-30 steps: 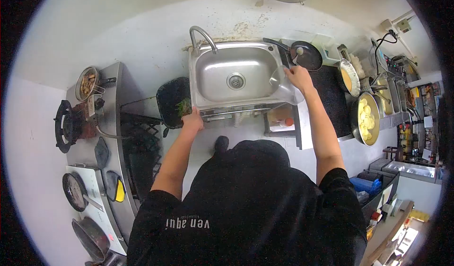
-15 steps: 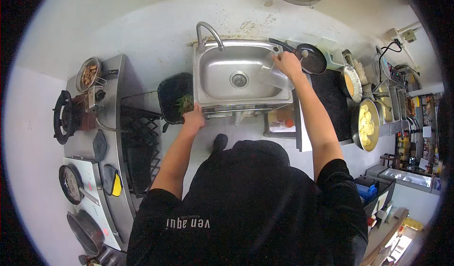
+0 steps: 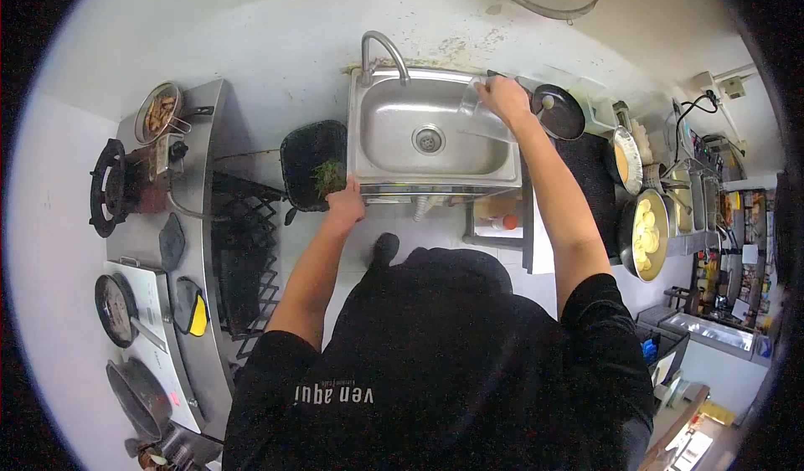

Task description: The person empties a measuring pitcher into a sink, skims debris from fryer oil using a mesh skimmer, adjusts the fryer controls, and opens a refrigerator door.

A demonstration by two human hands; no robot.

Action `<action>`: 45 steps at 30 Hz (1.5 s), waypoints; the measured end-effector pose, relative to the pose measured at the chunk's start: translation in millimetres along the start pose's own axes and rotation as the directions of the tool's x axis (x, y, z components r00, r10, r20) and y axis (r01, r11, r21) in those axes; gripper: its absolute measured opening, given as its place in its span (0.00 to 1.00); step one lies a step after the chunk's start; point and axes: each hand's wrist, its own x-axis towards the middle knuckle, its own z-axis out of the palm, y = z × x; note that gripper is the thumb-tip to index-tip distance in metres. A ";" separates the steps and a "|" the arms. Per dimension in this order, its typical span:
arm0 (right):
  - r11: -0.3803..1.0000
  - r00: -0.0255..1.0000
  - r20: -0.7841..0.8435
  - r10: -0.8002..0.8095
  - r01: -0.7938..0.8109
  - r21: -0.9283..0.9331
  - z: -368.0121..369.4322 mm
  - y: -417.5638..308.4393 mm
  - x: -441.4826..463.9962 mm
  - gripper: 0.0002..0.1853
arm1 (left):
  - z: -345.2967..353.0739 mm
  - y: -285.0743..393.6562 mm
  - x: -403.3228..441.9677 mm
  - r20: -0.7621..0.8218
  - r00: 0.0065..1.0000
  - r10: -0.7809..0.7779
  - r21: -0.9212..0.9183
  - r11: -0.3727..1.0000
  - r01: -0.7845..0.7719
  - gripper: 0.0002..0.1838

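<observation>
Running along the left side, the steel counter [image 3: 214,123] carried a burner [image 3: 107,188]. Next came a black tub [image 3: 300,157] with greens [image 3: 327,175] at its near side, set close against the sink [image 3: 435,175], probably to keep it within reach of the basin.

The left hand [image 3: 346,205] touched the sink's front-left corner, likely as a brace for the body. Its fingers were partly hidden; whether they gripped or merely rested could not be told.

The faucet [image 3: 388,39] arched over the back rim. At the back-right of the basin, the right hand [image 3: 506,100] was closed on a clear container [image 3: 481,119], fingers at its upper edge. This hold apparently kept the container over the basin so that any drips would fall inside.

Farther right lay a frying pan [image 3: 567,119], then a bowl [image 3: 661,253] of yellow slices, both outside the basin.

Compared with one second earlier, the right hand and container had shifted from the sink's right rim toward its back. The left hand remained at the corner.
</observation>
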 end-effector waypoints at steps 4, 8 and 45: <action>1.000 1.000 0.002 0.019 -0.019 -0.022 1.5 -5.2 7.5 0.24 | -6.3 1.8 -10.0 -0.007 1.000 0.015 0.010 1.000 -0.015 0.33; 0.998 0.996 0.072 0.044 -0.041 -0.048 -1.9 -6.9 9.6 0.24 | -1.5 0.2 -8.6 -0.030 0.999 0.009 -0.005 1.000 -0.010 0.33; 0.988 0.991 0.068 -0.118 0.124 -0.087 -14.1 -43.2 -11.3 0.21 | 16.5 -4.3 8.4 -0.085 0.996 -0.006 -0.045 0.999 0.002 0.51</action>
